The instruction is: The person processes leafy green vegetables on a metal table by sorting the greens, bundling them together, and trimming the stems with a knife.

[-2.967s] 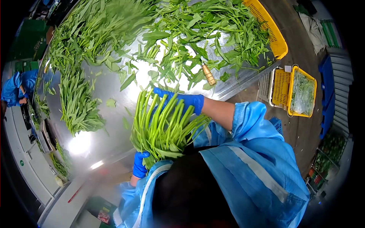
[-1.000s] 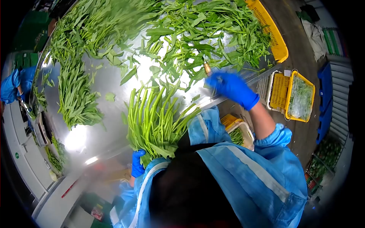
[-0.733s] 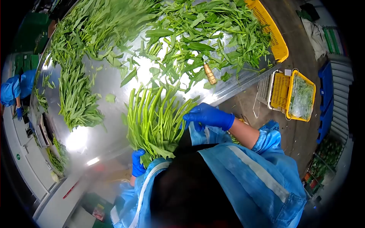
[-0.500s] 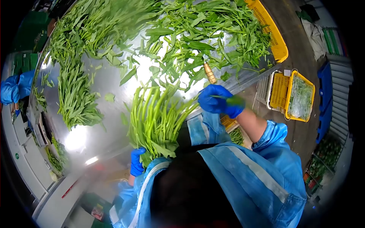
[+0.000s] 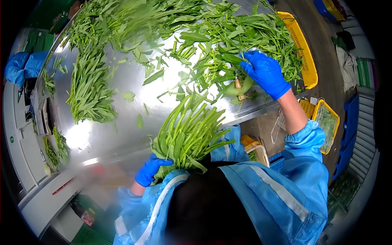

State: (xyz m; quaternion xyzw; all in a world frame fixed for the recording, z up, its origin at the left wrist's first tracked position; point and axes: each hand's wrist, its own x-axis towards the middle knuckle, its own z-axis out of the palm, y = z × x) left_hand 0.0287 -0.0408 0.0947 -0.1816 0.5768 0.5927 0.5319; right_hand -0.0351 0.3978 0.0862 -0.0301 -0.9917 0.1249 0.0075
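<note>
My left hand (image 5: 154, 168), in a blue glove, is closed around the leafy lower part of a bunch of water spinach (image 5: 185, 132), whose cut stems point up and right. Over the loose greens on the metal table, my right hand (image 5: 266, 74), gloved too, is stretched out with its fingers apart. Just below it a blurred green leaf (image 5: 244, 87) lies or falls across a wooden tool handle (image 5: 238, 84); the rest of that tool is hidden among the greens. A large pile of loose water spinach (image 5: 241, 28) spreads beyond.
A neat bundle of greens (image 5: 90, 87) lies on the metal table (image 5: 132, 112) at left. A yellow crate (image 5: 300, 49) stands by the right edge, and another yellow crate (image 5: 326, 122) sits lower down. Another person's blue sleeve (image 5: 34, 65) shows at far left.
My right hand has moved up from the bunch to above the loose greens, and the leaf it carried is out of its fingers. My left hand keeps the bunch, now tilted more rightward.
</note>
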